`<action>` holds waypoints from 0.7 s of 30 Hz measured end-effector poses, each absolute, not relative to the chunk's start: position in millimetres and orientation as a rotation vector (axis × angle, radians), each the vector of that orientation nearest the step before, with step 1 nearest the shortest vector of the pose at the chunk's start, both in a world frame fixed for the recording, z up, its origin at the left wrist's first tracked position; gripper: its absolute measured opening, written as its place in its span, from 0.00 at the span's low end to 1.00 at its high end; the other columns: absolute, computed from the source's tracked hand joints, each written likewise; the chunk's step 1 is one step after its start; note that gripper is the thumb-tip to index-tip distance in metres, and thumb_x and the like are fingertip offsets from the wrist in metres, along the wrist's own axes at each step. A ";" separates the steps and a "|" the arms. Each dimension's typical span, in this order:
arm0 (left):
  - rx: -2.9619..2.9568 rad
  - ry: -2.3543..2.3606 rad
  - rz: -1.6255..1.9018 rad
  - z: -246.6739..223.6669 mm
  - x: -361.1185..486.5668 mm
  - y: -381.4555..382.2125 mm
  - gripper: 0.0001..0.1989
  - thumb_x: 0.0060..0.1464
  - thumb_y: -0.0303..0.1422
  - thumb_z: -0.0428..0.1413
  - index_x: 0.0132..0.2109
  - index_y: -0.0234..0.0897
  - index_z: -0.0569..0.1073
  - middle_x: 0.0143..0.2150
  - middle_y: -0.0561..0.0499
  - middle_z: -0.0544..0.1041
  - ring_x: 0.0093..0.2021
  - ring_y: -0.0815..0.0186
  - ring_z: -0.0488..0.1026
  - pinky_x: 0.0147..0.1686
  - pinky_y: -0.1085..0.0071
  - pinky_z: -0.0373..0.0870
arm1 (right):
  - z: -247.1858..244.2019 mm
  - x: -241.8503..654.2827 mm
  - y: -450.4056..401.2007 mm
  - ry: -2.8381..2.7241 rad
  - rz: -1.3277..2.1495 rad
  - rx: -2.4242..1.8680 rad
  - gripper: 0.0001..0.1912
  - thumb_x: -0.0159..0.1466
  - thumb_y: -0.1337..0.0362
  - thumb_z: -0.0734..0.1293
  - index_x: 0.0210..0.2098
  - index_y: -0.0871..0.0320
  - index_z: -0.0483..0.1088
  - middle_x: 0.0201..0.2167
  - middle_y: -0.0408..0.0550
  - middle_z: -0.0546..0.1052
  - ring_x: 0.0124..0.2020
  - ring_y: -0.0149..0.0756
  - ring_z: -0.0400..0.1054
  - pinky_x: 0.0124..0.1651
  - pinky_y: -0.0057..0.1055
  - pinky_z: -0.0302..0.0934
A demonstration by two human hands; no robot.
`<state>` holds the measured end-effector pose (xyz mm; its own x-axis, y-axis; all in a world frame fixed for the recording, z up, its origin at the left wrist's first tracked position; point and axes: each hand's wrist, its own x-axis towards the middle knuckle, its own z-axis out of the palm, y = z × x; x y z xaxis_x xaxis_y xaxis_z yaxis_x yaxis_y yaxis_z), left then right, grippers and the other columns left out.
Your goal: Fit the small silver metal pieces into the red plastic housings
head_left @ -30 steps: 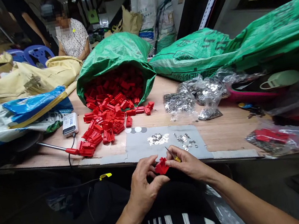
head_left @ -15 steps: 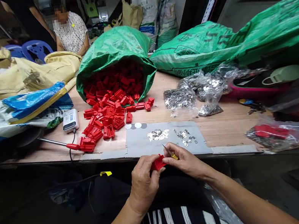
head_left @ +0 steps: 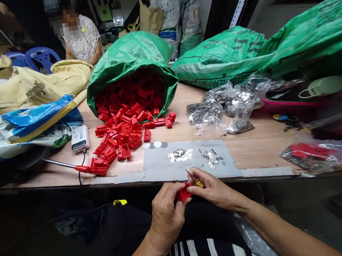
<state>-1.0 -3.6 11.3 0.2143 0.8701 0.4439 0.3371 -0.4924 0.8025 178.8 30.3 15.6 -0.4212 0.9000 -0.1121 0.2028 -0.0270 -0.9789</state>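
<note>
Step in hand, by my reading: handwork on a single red part (head_left: 182, 193), up close, both of your hands brought together. The part is off the bench (head_left: 248, 154), held just in front of its near edge, above your lap.

Left hand (head_left: 167, 208): grip clamped on the part, thumb below, fingers wrapped over the top. Right hand (head_left: 213, 189): grip closed around a pointed tool (head_left: 199, 183), thumb and fingertips at the part's right end. The tool's yellow handle sits among the fingers; its dark tip slants up and away, clear of the part.

Next move, my judgement: it calls for a steady left grip while your right fingertips do the fine pressing or turning. If the tool is wanted, you would need to swing its tip round toward the part; mind your left fingers then.

Look of the part: bright red, plastic by appearance, small enough to be mostly hidden by your fingers. Cannot tell whether anything is seated inside. Similar red pieces (head_left: 122, 132) spill from the green sack (head_left: 131, 51), boxy, with open channels. Ahead on the grey mat (head_left: 161, 169): a bright pile of metal bits (head_left: 181, 156), with a looser scatter (head_left: 209, 156) to its right.
</note>
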 end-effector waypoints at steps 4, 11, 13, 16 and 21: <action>1.950 1.123 1.258 7.5 -1.4 -6.0 0.18 0.51 0.20 0.57 0.48 0.40 0.72 0.40 0.50 0.77 0.39 0.66 0.74 0.39 0.71 0.72 | 12.9 177.7 25.2 -1.552 1.569 -1.154 0.13 0.61 0.59 0.67 0.31 0.56 0.57 0.28 0.38 0.60 0.31 0.30 0.54 0.35 0.28 0.52; 1.953 1.046 1.252 3.2 -1.1 -9.5 0.17 0.51 0.21 0.58 0.47 0.39 0.72 0.40 0.49 0.78 0.38 0.65 0.75 0.39 0.71 0.72 | 9.1 184.0 14.0 -1.410 1.794 -1.097 0.15 0.61 0.54 0.68 0.37 0.56 0.60 0.31 0.39 0.61 0.27 0.27 0.52 0.28 0.26 0.47; 1.944 1.030 1.249 1.6 -0.6 -10.3 0.16 0.51 0.22 0.58 0.47 0.39 0.72 0.40 0.49 0.78 0.38 0.66 0.75 0.38 0.71 0.72 | 8.1 185.2 11.7 -1.395 1.802 -1.097 0.15 0.61 0.54 0.68 0.36 0.56 0.60 0.31 0.39 0.61 0.27 0.27 0.51 0.28 0.26 0.46; 1.920 1.021 1.244 -1.0 -0.2 -11.1 0.16 0.51 0.22 0.59 0.47 0.39 0.72 0.40 0.49 0.78 0.38 0.66 0.75 0.38 0.71 0.72 | 8.0 185.9 9.3 -1.370 1.817 -1.086 0.15 0.60 0.54 0.68 0.37 0.56 0.60 0.32 0.40 0.62 0.28 0.28 0.52 0.29 0.26 0.47; 1.824 0.995 1.228 -1.2 -1.5 -10.9 0.15 0.50 0.24 0.60 0.46 0.40 0.73 0.40 0.49 0.78 0.38 0.66 0.75 0.38 0.71 0.72 | 12.9 188.6 7.2 -1.320 1.905 -1.056 0.16 0.61 0.54 0.69 0.38 0.56 0.60 0.30 0.39 0.60 0.26 0.26 0.48 0.27 0.25 0.44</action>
<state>-1.5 -10.9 -1.2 0.2506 0.8828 0.3973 0.2055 -0.4495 0.8693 188.6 7.2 12.9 -0.5139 0.8121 -0.2765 -0.0265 -0.3372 -0.9411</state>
